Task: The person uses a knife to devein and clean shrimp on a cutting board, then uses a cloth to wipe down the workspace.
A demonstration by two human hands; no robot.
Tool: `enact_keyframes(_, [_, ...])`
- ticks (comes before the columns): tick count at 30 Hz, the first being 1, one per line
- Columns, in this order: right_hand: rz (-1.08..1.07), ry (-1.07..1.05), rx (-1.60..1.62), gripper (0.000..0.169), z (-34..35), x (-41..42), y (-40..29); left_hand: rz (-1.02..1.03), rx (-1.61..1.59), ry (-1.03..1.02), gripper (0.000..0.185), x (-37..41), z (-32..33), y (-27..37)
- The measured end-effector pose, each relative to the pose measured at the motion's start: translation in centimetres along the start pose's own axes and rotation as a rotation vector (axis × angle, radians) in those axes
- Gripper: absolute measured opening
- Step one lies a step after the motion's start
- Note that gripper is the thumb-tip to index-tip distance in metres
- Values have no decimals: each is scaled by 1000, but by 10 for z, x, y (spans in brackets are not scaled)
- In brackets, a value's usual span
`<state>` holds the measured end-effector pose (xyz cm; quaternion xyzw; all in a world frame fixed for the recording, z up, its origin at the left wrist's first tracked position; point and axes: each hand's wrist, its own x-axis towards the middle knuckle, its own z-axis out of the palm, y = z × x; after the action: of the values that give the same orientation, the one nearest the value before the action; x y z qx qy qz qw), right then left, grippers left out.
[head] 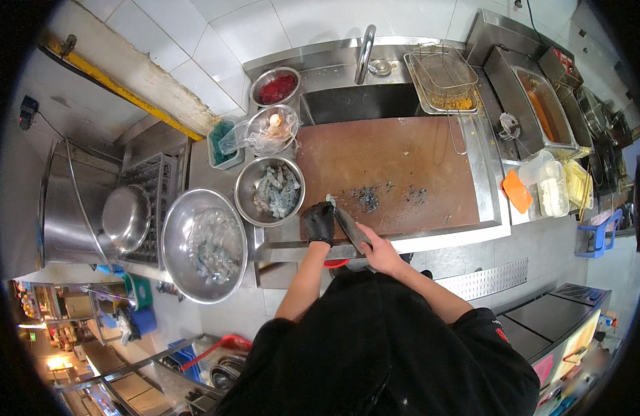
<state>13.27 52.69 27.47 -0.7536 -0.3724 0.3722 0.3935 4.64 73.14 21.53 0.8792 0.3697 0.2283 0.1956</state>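
Observation:
My left hand (319, 223), in a black glove, rests at the cutting board's near left edge. A small pale shrimp (330, 199) shows just past its fingertips, pinched there, with most of it hidden. My bare right hand (379, 249) grips a broad-bladed knife (350, 229), whose blade slants up and left to the gloved fingers. Dark shrimp scraps (366, 198) are scattered over the brown cutting board (387, 151). Left of the board, a steel bowl (242, 208) holds grey peeled-looking shrimp (277, 190). A larger steel basin (170, 244) beside it contains more shrimp in a clear bag or water.
A bowl of red food (277, 89), a plastic-wrapped bowl (273, 130) and a green-filled tub (223, 143) line the left. Behind the board are a sink (361, 101) and faucet (365, 54). Wire fry baskets (444, 73) stand back right; plastic tubs (552, 192) sit farther right.

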Motion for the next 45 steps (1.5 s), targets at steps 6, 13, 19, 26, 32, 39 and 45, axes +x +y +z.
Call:
enact_keyframes(6, [-51,-33,-42,54,-4,-20,0,-61,-78,11,18,-2,-4,1])
enact_keyframes(13, [65,52,-358,24,-43,-6,-14,164,-96,-30,15,-9,-11,22])
enact_keyframes(19, [15,-42,-656,17,-17,33,-40,159,-162,-92,11,-13,15,-3])
enact_keyframes(26, [95,-89,-739,18,-17,14,-39,259,-244,11,4,-13,16,-5])
enact_keyframes(32, [51,-52,-685,21,-8,31,-47,212,-256,23,5,-18,7,-6])
enact_keyframes(39, [70,-70,-713,16,-14,14,-34,282,-227,60,9,-21,15,-18])
enact_keyframes(45, [9,-52,-683,18,0,27,-45,250,-217,27,10,-22,7,-18])
